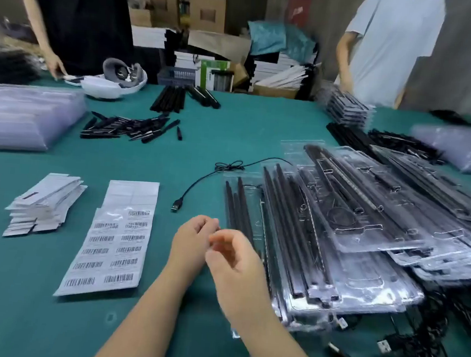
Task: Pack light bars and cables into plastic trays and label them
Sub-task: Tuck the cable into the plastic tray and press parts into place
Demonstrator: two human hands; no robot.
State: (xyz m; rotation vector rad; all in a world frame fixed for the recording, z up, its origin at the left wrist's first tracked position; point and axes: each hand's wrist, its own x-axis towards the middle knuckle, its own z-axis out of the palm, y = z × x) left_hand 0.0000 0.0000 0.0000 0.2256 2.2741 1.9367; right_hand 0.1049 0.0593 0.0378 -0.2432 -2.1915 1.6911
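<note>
- The clear moulded plastic trays [336,242] lie in a loose, fanned heap on the right half of the green table surface [174,151], overlapping one another and reaching to its right edge.
- Each tray holds long thin black light bars [278,224] lying side by side in grooves; a coiled black lead shows through the plastic in at least one tray.
- A loose black USB cable [200,181] lies on the surface just left of the heap, its plug end pointing toward the near edge.
- A tangle of black cables with USB plugs [423,351] sits at the near right corner, partly under the trays.
- A white sheet of barcode stickers [110,250] lies flat left of centre, two columns of printed barcodes; the small text is too blurred to read.
- A stack of white folded leaflets [43,205] sits further left, toward the left edge.
- The left hand [193,239] and right hand [233,265] meet above the surface just beside the nearest tray, fingers curled and fingertips together; both are blurred, and whether they pinch anything cannot be told.
</note>
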